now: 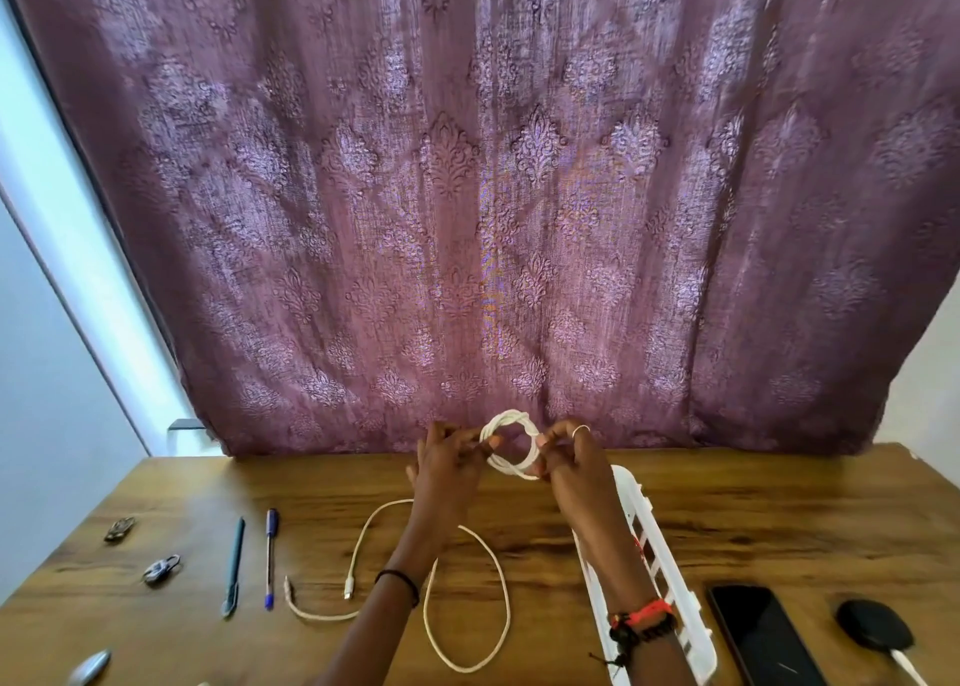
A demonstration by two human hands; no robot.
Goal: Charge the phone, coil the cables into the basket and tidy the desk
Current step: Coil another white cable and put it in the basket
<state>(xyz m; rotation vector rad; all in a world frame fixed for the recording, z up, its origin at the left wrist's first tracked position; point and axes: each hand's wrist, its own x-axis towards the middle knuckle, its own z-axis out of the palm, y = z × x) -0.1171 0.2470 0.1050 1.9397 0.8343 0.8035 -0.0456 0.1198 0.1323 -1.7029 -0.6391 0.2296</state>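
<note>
The left hand [449, 459] and right hand [571, 457] are each pinching a side of the coiled cable [511, 444] above the table [779, 519], the basket [635, 501] lying lengthwise under the right forearm.

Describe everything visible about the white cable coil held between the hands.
The white cable coil is a thin cord wound into a round ring of several loops. It is held upright above the wooden desk. The left hand pinches its left side, the right hand its right. No plug shows.

Wood-grain desk [753, 519]; white plastic basket [636, 503]; glossy phone [758, 633].
</note>
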